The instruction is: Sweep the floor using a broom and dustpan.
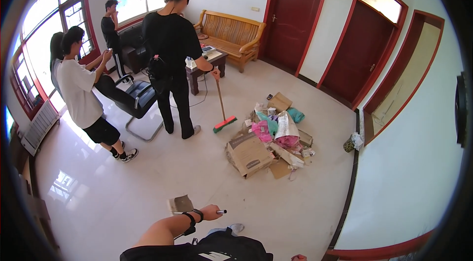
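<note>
My left hand [212, 212] is closed around a thin rod with a dark, silver-tipped end, which looks like a dustpan handle. Beyond my left forearm lies a grey-brown dustpan [181, 204] on the floor; the forearm hides where rod and pan would join. Of my right hand [298, 258] only a sliver shows at the lower edge, its fingers too cut off to read. Ahead of me, a person in black grips a broom [224, 122] with a wooden stick and a red and green head. Right of the broom is a rubbish heap [281, 133] of cardboard, bags and paper.
A flattened cardboard box [250, 155] lies on the heap's near side. Against the right wall stands a small waste bin [352, 143]. A black chair [135, 98], a low table [213, 59] and a wooden bench [231, 34] stand farther back. Several people stand at the left.
</note>
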`<state>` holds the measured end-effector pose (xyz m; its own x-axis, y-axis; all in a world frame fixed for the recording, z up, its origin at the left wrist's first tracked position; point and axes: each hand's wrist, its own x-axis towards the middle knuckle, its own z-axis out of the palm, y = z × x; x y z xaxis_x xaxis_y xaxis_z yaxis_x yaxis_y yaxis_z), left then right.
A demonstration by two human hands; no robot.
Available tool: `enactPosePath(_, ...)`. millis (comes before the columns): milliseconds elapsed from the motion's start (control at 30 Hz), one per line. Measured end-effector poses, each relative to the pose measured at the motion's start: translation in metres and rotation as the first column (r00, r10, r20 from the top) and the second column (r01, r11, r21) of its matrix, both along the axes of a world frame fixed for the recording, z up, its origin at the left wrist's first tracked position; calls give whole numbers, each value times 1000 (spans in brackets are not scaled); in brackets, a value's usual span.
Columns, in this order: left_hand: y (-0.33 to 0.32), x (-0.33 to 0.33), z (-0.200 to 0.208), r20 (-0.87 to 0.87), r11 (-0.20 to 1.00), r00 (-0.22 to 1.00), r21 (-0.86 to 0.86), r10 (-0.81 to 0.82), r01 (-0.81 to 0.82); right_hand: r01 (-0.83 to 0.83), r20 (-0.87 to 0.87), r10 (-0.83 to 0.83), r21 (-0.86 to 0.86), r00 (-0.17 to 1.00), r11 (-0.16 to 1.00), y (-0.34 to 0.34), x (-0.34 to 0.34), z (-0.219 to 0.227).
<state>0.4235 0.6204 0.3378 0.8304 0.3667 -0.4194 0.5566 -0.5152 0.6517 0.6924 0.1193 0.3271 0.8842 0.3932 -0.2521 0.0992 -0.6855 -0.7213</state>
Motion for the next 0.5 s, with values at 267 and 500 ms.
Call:
enactPosePath(267, -33, -103, -5, -101, 997, 992, 8, 81, -80, 16, 145, -15, -7, 989, 1000, -25, -80, 5)
enactPosePath(500, -66, -142, 9, -101, 999, 994, 11, -50, 52, 44, 221, -66, 102, 973, 994, -62, -207, -14)
